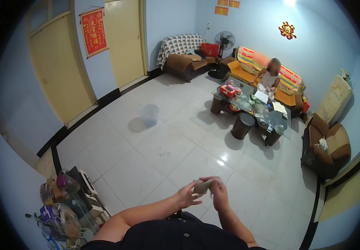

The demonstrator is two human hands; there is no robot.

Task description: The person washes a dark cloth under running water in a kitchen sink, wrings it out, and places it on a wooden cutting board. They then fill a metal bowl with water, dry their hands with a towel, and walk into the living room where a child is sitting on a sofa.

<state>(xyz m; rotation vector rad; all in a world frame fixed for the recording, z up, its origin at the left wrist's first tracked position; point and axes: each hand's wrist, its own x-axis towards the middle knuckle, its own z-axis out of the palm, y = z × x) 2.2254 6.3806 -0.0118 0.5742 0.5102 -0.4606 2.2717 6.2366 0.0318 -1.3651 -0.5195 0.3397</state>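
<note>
In front of my body, a small grey-green thing (202, 187) is held up between my two hands; its exact kind I cannot make out. It is rounded at its left end and narrows toward the right. My right hand (220, 196) is closed on the narrow end, with its fingers bent over the top. At the rounded end, my left hand (185, 197) pinches the edge with its upper fingertips, while its lower fingers stretch out beneath.
A clear plastic bin (150, 116) stands on the tiled floor (163, 154). Farther right are a cluttered glass table (286, 129), a dark round stool (243, 125) and an armchair (326, 146). Another person (270, 77) is by the orange sofa (240, 75). Jars and bags crowd the shelf at lower left.
</note>
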